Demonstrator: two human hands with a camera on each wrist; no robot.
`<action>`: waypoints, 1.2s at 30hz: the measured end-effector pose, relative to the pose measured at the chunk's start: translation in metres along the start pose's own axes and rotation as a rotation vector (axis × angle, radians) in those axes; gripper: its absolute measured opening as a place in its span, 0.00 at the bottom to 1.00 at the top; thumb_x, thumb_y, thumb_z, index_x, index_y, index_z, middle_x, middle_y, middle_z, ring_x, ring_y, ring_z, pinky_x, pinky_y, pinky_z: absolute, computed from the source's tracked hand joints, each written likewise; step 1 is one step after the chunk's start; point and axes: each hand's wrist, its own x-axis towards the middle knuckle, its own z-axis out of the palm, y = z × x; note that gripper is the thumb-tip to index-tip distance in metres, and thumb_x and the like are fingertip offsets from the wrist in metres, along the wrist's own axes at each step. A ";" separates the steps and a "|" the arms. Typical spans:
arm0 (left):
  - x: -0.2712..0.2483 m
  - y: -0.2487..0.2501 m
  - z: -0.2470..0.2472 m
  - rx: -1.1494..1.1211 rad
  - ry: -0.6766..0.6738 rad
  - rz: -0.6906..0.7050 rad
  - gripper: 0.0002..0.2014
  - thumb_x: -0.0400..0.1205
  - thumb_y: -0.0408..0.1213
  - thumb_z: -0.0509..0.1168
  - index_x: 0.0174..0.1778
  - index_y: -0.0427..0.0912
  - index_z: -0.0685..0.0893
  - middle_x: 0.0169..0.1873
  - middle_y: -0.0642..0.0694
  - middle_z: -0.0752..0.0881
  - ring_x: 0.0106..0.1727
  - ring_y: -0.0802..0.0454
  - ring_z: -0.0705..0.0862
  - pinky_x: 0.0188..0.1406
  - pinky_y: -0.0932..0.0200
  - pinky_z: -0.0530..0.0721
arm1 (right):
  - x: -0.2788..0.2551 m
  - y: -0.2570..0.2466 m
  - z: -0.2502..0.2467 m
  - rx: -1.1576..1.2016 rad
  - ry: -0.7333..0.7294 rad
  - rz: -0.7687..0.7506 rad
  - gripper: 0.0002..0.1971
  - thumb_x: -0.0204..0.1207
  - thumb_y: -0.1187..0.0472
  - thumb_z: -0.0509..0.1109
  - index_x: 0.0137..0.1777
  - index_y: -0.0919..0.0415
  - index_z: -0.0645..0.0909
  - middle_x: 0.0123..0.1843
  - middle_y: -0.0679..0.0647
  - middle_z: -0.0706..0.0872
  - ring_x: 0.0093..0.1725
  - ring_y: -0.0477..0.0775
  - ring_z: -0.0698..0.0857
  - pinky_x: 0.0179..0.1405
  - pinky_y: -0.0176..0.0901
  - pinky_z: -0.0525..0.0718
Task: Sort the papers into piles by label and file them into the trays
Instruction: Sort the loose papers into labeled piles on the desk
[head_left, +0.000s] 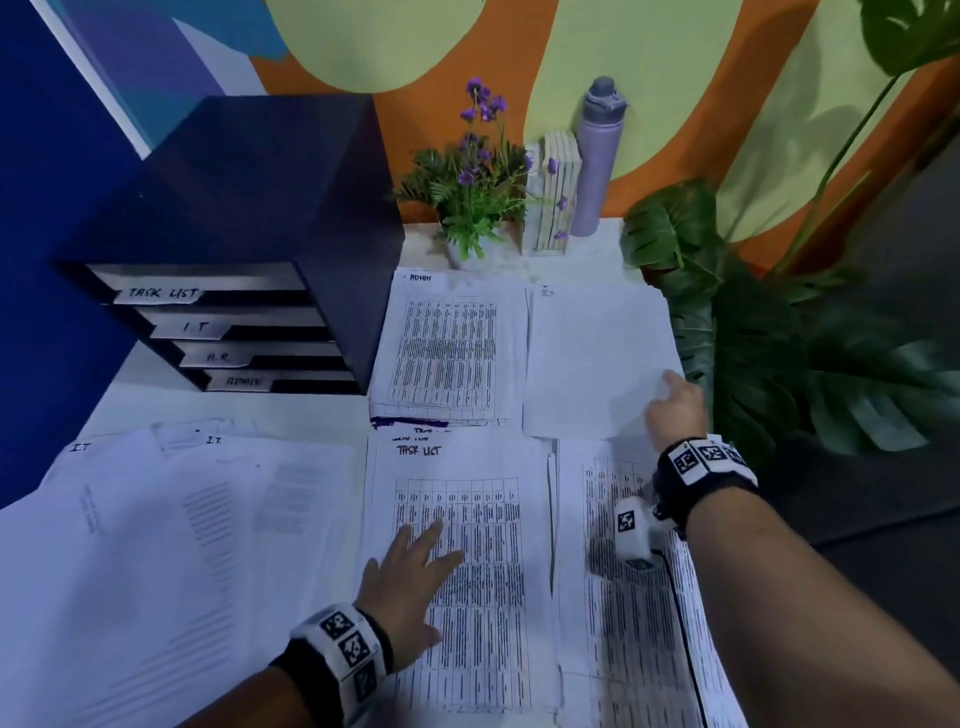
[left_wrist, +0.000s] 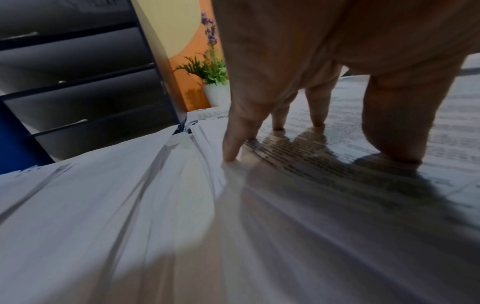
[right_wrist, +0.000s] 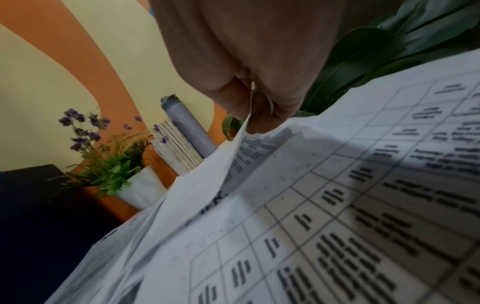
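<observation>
We count one dark tray cabinet (head_left: 249, 208) holding four labelled trays: TASK LIST (head_left: 161, 293), I.T (head_left: 195, 327), H.R (head_left: 218, 357), ADMIN (head_left: 241, 382). Paper piles on the surface (head_left: 291, 410): we make out five groups, namely I.T sheets (head_left: 156, 519), a TASK LIST pile (head_left: 467, 519), an ADMIN pile (head_left: 447, 348), a mostly blank sheet (head_left: 587, 358), and a table-printed pile (head_left: 623, 623); sheets per pile we cannot count. One flowering pot plant (head_left: 475, 208), one lilac bottle (head_left: 597, 161), one large leafy plant (head_left: 769, 338). Two hands: left hand (head_left: 405, 582), right hand (head_left: 675, 410).
</observation>
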 end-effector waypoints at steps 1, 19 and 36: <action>0.001 -0.001 0.001 0.007 -0.004 -0.002 0.44 0.80 0.44 0.71 0.84 0.62 0.48 0.83 0.55 0.32 0.84 0.44 0.32 0.81 0.31 0.46 | 0.003 0.000 0.000 0.005 0.000 0.006 0.28 0.78 0.77 0.52 0.79 0.66 0.68 0.76 0.67 0.68 0.70 0.67 0.75 0.62 0.49 0.76; 0.001 -0.004 0.003 0.019 0.008 0.007 0.45 0.79 0.42 0.72 0.83 0.63 0.49 0.83 0.56 0.32 0.84 0.46 0.32 0.80 0.32 0.45 | -0.085 -0.001 0.029 -0.562 -0.255 -0.215 0.21 0.76 0.60 0.64 0.69 0.43 0.74 0.71 0.52 0.70 0.71 0.59 0.67 0.66 0.60 0.70; -0.044 -0.059 -0.021 -0.373 0.545 -0.036 0.29 0.84 0.37 0.64 0.82 0.46 0.64 0.78 0.47 0.66 0.77 0.48 0.66 0.78 0.58 0.63 | -0.161 -0.018 0.071 -0.375 -0.336 -0.383 0.17 0.79 0.65 0.64 0.67 0.58 0.80 0.63 0.59 0.76 0.65 0.62 0.76 0.65 0.51 0.78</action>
